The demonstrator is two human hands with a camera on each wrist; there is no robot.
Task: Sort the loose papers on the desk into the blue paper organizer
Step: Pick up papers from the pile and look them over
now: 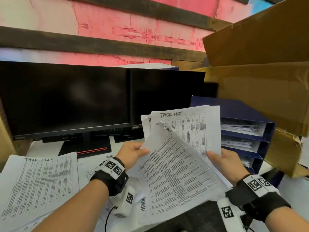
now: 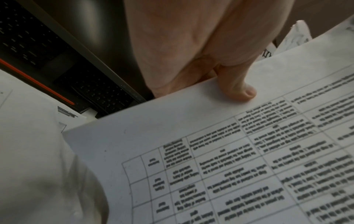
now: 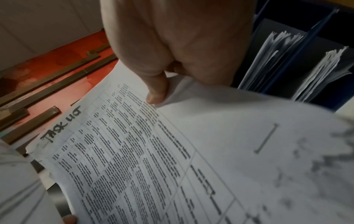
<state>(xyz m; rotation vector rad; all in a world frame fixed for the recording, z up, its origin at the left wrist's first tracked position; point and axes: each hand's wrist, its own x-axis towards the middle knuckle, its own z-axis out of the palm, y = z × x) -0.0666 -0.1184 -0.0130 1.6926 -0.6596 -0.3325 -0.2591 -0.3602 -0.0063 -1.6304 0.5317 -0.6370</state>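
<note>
Currently mid-sort: our left hand [image 1: 133, 152] pinches one sheet [image 1: 170, 173], right hand [image 1: 225, 162] grips the stack [image 1: 200, 129]. Next, slot it into the organizer [image 1: 260, 141] at right.

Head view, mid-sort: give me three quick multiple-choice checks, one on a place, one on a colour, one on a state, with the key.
1. Where does the paper organizer stand from the held papers?
A. to their right
B. to their left
C. under the monitor

2. What colour is the organizer?
A. red
B. dark blue
C. green

3. How are the held papers gripped?
A. by the left hand alone
B. lying loose on the desk
C. by both hands, the left hand peeling the front sheet

Key:
1 A, it stands past the right hand.
2 B, its shelves and walls are dark blue.
3 C, each thumb presses a sheet edge, fingers behind.
</note>
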